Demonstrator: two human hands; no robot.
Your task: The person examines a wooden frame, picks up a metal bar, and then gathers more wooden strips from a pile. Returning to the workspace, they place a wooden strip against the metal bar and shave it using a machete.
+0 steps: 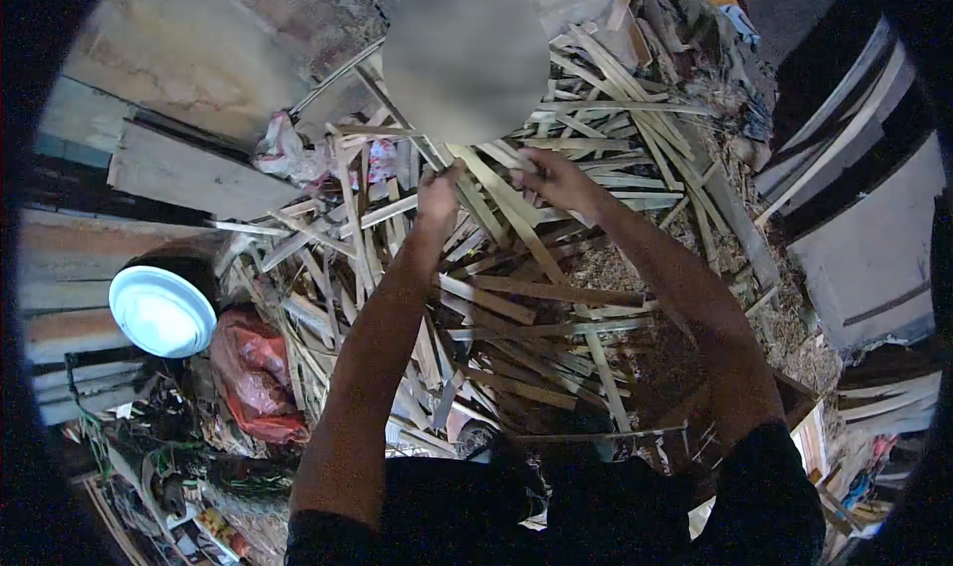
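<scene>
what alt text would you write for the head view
The person's left hand and right hand both grip a long pale wooden strip above a tangled heap of thin wooden slats. A round white disc and a crumpled red plastic bag lie to the left of the heap.

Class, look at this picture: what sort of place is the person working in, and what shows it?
Probably a rough woodworking yard or scrap-wood store: a big heap of thin wood strips, sawdust on the ground, and flat boards stacked at the left.
</scene>
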